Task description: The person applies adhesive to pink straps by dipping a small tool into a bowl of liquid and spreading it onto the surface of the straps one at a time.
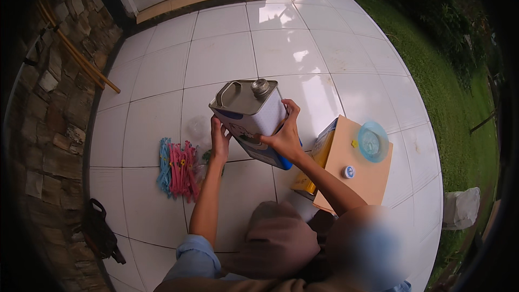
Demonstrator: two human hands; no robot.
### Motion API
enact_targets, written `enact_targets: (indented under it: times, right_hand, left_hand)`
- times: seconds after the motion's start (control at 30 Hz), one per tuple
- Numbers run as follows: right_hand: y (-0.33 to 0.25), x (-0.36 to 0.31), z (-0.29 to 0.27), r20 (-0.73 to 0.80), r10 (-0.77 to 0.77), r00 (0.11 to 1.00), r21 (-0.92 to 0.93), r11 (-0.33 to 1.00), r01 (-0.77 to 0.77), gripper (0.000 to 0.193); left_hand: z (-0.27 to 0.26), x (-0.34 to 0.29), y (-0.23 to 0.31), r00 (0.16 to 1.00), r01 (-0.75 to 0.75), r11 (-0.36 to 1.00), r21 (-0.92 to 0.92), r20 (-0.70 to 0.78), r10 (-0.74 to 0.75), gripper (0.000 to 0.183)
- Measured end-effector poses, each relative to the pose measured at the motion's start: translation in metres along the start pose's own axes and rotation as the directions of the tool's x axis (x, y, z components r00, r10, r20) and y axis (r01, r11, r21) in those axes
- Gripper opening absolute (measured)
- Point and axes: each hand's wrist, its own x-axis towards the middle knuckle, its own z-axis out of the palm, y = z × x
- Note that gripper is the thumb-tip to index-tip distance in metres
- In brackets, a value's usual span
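Note:
A rectangular metal can (253,116) is held up between my hands above the tiled floor, tilted. Its grey top carries a wire handle (229,94) and a round silver cap (260,87). My left hand (219,139) grips its left side near the bottom of the visible face. Fingers of my right hand (287,137) wrap the right side, with the thumb across the printed front. Left of my left forearm lie bundles of blue strips (164,167) and pink strips (184,170), with clear plastic (199,128) just beyond them.
To the right, a cardboard sheet (346,146) rests by a yellow box (309,181). On it sit a blue bowl (373,141) and a small round lid (348,172). A black bag (100,230) lies by the stone wall (54,146); grass (459,124) borders the tiles.

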Motion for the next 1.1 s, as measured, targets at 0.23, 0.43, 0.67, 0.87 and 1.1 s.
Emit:
enact_targets:
  times: [0.23,0.43,0.67,0.87,1.1]
  right_hand:
    - [0.047,-0.012,0.001,0.165,0.052,0.985,-0.064,0.997,-0.042,0.128]
    - [0.077,-0.021,0.002,0.136,0.075,0.988,-0.1,0.993,-0.062,0.131]
    - [0.093,-0.035,-0.006,0.106,0.151,0.983,-0.069,0.987,-0.144,0.125]
    - [0.09,-0.035,-0.024,0.187,0.194,0.963,-0.097,0.979,-0.178,0.118]
    - [-0.038,-0.071,-0.14,0.124,0.228,0.966,-0.243,0.951,-0.194,0.043]
  left_hand:
    - [-0.011,0.012,-0.036,0.985,-0.168,0.986,0.021,-0.035,0.168,0.06]
    - [0.001,0.011,-0.049,0.996,-0.087,0.996,-0.006,0.025,0.087,0.05]
    - [0.01,0.002,-0.058,0.997,-0.06,0.997,0.056,0.059,0.057,0.045]
    - [0.014,-0.002,-0.066,0.994,-0.105,0.988,0.114,0.054,0.099,0.049]
    - [0.07,-0.06,-0.025,0.851,-0.438,0.678,0.591,0.03,0.524,0.053]
